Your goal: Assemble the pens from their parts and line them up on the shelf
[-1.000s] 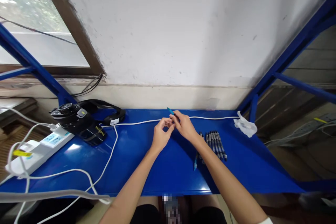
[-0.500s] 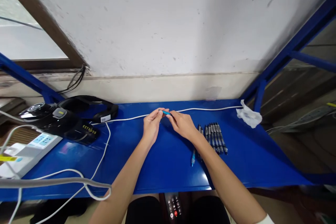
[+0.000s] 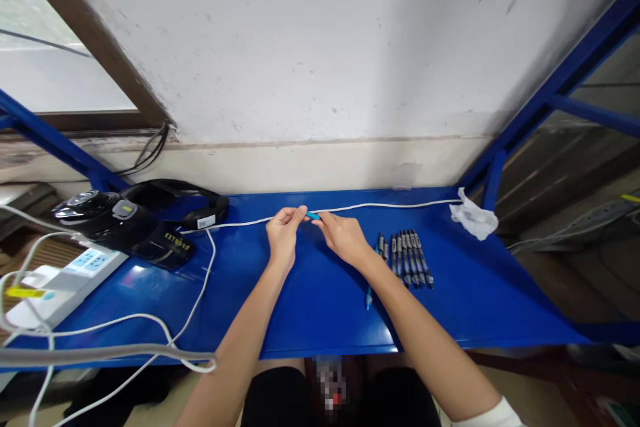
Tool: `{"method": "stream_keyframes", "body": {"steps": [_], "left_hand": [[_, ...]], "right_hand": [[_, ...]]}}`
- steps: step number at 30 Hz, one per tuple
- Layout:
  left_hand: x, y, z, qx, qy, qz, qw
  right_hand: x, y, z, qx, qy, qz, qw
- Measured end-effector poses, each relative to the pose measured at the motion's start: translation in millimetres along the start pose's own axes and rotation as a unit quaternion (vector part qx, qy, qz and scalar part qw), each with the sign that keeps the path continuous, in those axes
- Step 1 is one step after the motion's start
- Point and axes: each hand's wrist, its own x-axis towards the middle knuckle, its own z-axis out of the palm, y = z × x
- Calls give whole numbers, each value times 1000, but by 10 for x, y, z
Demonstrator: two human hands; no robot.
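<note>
Between both hands, above the far part of the blue table (image 3: 320, 307), is a blue pen (image 3: 313, 215). My left hand (image 3: 285, 230) pinches its left end, thumb on top. The fingers of my right hand (image 3: 344, 235) close on its other end, so only a short middle stretch of the pen shows. Right of my right forearm lies a row of several black pens (image 3: 411, 259), side by side. Another blue pen (image 3: 369, 295) lies by that forearm, partly covered by it.
A black device with yellow lettering (image 3: 150, 237) and a black headband (image 3: 220, 207) lie at the left. A white power strip (image 3: 65, 287) and loose white cables (image 3: 197, 300) are nearby. Crumpled white tissue (image 3: 474, 215) sits at the right, against the blue frame (image 3: 545, 103).
Both hands keep hold of the blue pen, with my left hand shifted slightly left. The whole view has moved a little.
</note>
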Motion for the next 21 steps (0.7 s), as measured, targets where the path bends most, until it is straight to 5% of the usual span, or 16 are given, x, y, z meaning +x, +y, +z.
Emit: {"method": "stream_keyframes", "body": {"steps": [6,12,18,21], "left_hand": [[-31,84,11,-49,-146,-49,987],[-6,-12,10,-20,-48,-20,998],[-26,57,28,-48,-148,-37,987],[-17,22,14,-28,-116,-32,992]], "right_hand": [[-9,83,-27,21,20,4,1000],[-18,16,-93,32,13,-17,999],[-24,69,-71,57,11,-7,998],[-19,96,-55,64,15,-10,998]]}}
